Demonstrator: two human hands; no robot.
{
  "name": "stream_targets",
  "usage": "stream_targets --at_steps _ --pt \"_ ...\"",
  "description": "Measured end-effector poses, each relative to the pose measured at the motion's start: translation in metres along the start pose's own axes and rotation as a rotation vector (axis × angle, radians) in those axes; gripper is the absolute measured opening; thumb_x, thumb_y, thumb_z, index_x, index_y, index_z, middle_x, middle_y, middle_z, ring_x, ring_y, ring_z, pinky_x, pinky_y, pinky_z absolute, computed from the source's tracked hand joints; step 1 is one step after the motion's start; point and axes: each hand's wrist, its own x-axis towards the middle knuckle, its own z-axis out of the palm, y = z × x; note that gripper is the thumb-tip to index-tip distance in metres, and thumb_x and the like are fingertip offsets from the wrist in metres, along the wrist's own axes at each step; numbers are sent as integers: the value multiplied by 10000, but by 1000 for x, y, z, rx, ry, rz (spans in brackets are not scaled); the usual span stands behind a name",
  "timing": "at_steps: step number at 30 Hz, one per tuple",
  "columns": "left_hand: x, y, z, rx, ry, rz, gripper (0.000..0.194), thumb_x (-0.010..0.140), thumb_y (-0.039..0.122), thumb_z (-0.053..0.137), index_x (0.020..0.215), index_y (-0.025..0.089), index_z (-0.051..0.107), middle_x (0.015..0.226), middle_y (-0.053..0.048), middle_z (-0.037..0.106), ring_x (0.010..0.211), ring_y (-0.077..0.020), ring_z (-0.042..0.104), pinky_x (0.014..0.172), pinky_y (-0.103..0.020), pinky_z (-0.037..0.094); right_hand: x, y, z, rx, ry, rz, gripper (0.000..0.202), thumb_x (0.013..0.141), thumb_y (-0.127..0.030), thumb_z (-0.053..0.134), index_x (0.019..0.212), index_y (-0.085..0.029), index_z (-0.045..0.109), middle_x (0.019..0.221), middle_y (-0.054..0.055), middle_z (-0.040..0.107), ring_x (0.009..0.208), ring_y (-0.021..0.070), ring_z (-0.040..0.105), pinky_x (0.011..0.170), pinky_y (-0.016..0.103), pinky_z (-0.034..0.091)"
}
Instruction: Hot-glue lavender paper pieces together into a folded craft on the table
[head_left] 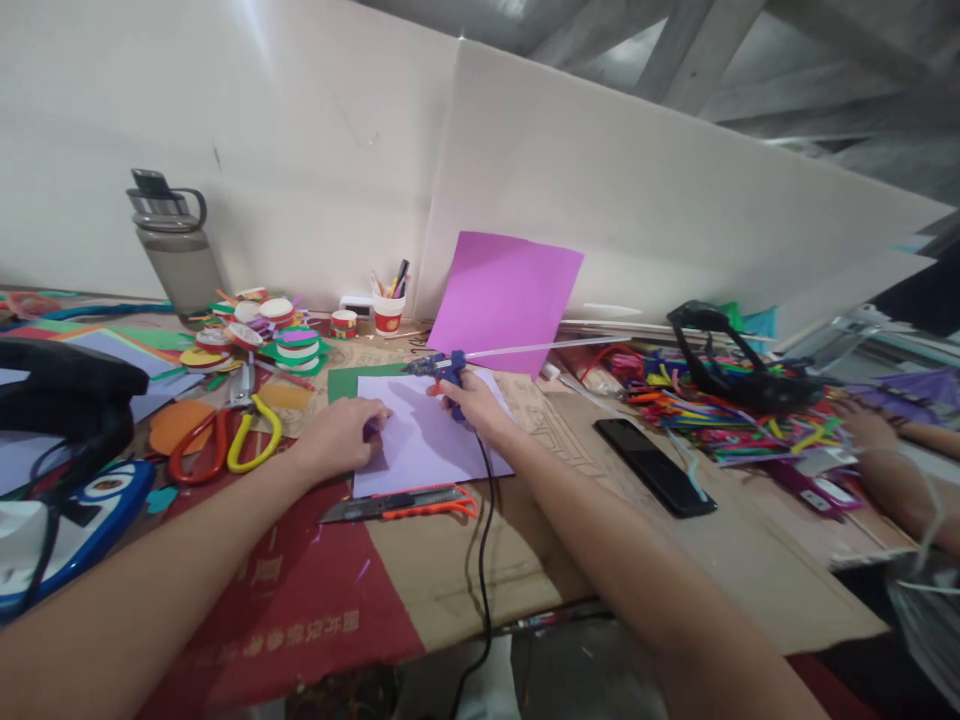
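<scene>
My right hand [469,395] is wrapped round the grip of a blue hot glue gun [451,368]. Its nozzle points left, and a long clear glue stick [547,347] runs out of its back to the right. Under both hands lies a lavender sheet of paper [435,450], on top of a green sheet [343,388]. At the paper's left edge my left hand [345,435] is closed with curled fingers; what they pinch is hidden in shadow. An orange utility knife [427,502] lies along the paper's near edge.
Red-and-yellow-handled pliers [241,425] and a tape dispenser [82,530] are at left. Behind stand a bottle [176,250], a pen cup [388,312] and a purple sheet [506,295]. A phone [652,465] lies right, near pipe cleaners [697,410] and another person's arm [896,480].
</scene>
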Motion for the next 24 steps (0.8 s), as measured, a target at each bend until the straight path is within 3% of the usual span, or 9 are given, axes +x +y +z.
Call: stream_targets --at_steps 5,10,13,16,19,24 --pt "-4 5 -3 56 -15 -10 195 635 168 543 810 219 609 1059 -47 704 1004 -273 609 876 -349 435 -17 10 0 34 48 -8 209 761 -338 540 883 -170 563 749 5 621 616 91 510 557 203 392" --pt "-9 5 -10 -3 42 -45 171 666 260 586 827 206 605 819 -38 701 804 -241 630 765 -326 452 -41 9 7 93 -2 -5 228 751 -346 569 894 -169 564 848 21 653 630 86 509 597 213 413" --pt "-9 4 -16 -245 131 -135 197 652 318 623 795 191 578 720 -35 679 704 -215 614 670 -297 465 -58 9 12 124 -16 4 233 770 -353 570 921 -176 557 889 25 660 638 88 515 601 218 418" --pt "-7 4 -20 -631 312 -251 211 688 339 597 829 185 561 737 -31 696 612 -164 593 559 -245 458 -67 2 13 112 -29 35 213 785 -351 566 916 -183 557 867 23 662 614 90 515 591 224 422" --pt "-4 2 -25 -720 522 -385 214 698 322 588 837 161 605 742 -37 703 549 -135 561 471 -211 409 -62 -18 11 93 -44 19 180 794 -330 553 901 -186 555 872 33 658 610 94 526 566 225 428" --pt "3 -3 -32 -857 449 -572 271 677 333 636 844 121 617 722 -69 710 525 -153 602 440 -212 435 -31 -51 20 -24 -12 -91 130 815 -274 502 912 -194 536 727 -1 615 576 100 541 515 216 415"
